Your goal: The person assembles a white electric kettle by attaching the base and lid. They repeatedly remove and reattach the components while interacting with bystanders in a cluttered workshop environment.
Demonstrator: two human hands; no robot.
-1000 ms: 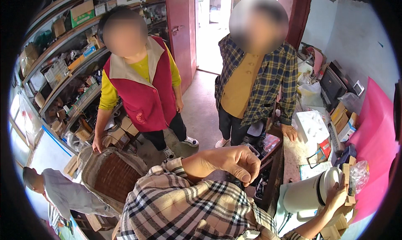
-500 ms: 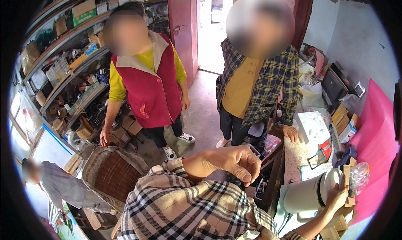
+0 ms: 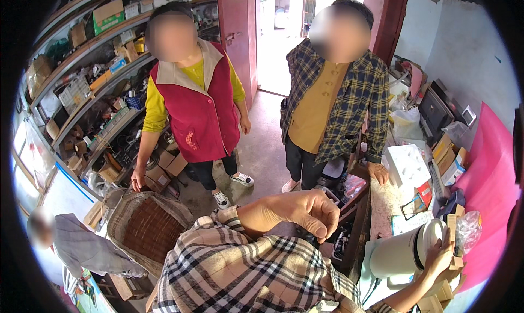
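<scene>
The left hand crosses before the body, wrist bent, fingers curled inward; whether they enclose anything, I cannot tell. The right hand reaches low right, fingers against the lid end of 1 white canister on a pale-green surface.

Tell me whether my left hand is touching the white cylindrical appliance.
Apart. The head view shows the brown table edge in the gap between the left hand and the white appliance.

Left hand loosely curled, forearm across torso; right hand out to side.
</scene>
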